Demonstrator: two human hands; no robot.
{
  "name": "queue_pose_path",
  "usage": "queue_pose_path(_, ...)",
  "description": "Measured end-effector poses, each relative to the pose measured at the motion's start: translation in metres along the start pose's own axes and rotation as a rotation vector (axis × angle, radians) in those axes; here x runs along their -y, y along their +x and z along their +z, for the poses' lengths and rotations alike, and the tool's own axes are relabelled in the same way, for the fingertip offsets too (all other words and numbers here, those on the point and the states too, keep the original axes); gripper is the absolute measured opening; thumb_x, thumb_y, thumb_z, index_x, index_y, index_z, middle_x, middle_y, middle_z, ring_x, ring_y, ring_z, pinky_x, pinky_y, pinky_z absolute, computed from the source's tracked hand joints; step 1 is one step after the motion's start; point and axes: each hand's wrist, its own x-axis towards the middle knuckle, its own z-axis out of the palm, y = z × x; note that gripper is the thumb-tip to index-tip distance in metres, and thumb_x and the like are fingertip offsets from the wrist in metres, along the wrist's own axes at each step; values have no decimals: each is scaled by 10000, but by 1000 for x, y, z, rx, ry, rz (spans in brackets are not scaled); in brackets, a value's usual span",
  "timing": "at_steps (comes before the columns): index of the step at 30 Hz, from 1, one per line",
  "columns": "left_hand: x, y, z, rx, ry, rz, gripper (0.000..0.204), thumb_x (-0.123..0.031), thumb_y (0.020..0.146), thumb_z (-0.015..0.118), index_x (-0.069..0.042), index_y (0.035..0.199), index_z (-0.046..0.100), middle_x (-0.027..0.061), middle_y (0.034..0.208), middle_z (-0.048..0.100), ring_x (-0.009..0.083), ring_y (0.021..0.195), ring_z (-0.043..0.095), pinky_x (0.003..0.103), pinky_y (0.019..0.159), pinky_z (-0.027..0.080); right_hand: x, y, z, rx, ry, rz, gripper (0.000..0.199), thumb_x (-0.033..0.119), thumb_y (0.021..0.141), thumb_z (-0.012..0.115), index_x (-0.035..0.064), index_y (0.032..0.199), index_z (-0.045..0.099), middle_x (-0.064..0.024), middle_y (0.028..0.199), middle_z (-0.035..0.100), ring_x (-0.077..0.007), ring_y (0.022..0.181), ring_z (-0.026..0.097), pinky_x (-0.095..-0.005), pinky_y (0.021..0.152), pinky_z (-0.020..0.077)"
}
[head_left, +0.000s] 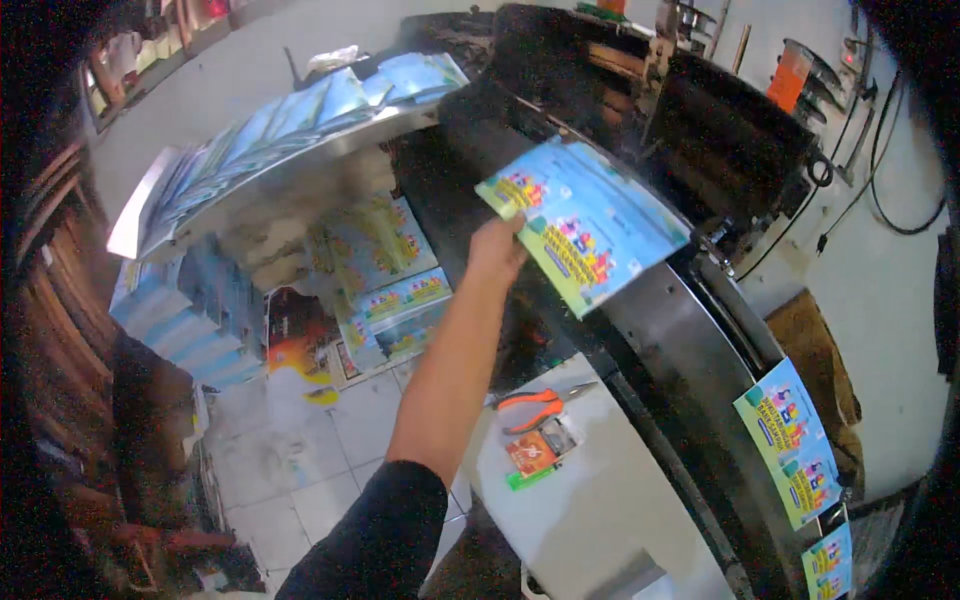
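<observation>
Print shop machine (pixel 690 330), hand (pixel 497 250) gripping booklet (pixel 585 225)

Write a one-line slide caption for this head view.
Hand holds a colourful printed sheet above the dark machine; orange-handled pliers lie below.

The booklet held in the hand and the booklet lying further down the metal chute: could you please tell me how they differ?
The held booklet is lifted clear in the hand, tilted, and looks larger, being nearer the camera. The lower booklet lies flat on the chute, untouched, partly over its edge. Both share the same blue and green cover with colourful figures.
</observation>
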Motion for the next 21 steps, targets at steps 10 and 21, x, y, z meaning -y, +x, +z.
queue_pose_path(10,-71,-272,-68,373,-219,328,361,-103,960,550,-11,1303,485,122,1236,608,264,1094,615,455,983,497,147,-3,-47,-243,400,-257,287,130,925,624,-81,1119,650,-268,995,679,-368,863,662,-437,796,524)
queue_pose_path(21,-35,-495,-66,626,152,131,359,-70,936,546,36,1277,516,139,1184,640,207,1024,642,354,906,507,324,-101,-87,-373,856,-1166,524,6,739,674,50,1253,586,-162,1210,643,-346,933,667,-419,778,547)
